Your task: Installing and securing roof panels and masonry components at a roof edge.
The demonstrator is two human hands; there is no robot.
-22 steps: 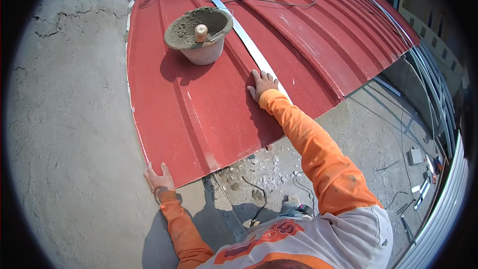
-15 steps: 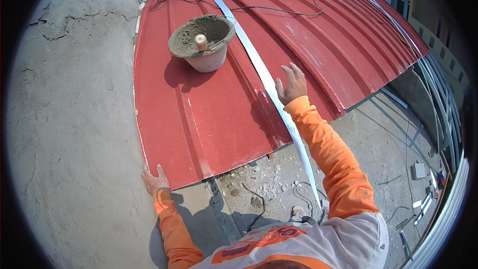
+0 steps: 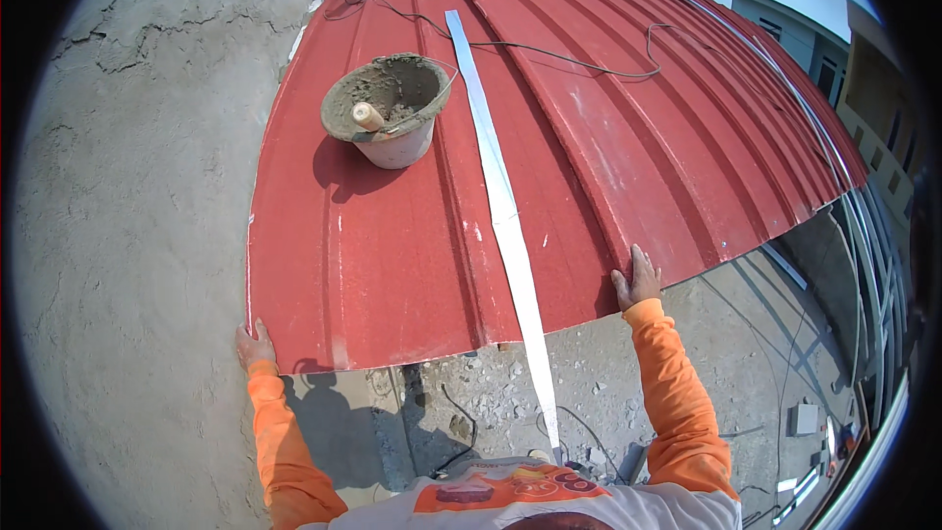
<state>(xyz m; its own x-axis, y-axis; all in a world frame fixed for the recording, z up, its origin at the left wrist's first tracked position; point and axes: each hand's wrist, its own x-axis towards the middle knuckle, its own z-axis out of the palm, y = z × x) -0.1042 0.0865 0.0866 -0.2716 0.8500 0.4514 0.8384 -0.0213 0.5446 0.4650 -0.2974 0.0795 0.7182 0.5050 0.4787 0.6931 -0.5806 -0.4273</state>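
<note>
Noted left hand [image 3: 255, 345] at near-left corner of red ribbed roofing sheet [image 3: 392, 265], right of grey wall [image 3: 147, 216]; could not tell its clamping. Noted right hand [image 3: 640, 280] on near edge, thumb apart from fingers. Judged mortar bucket [image 3: 397, 151] and overhanging white strip [image 3: 505, 221] prone to sliding upon jolting.

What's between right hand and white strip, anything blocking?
No separate object visible: between the right hand and the white strip, to its left, lies only red roofing, with a raised rib ending close to the hand.
</note>
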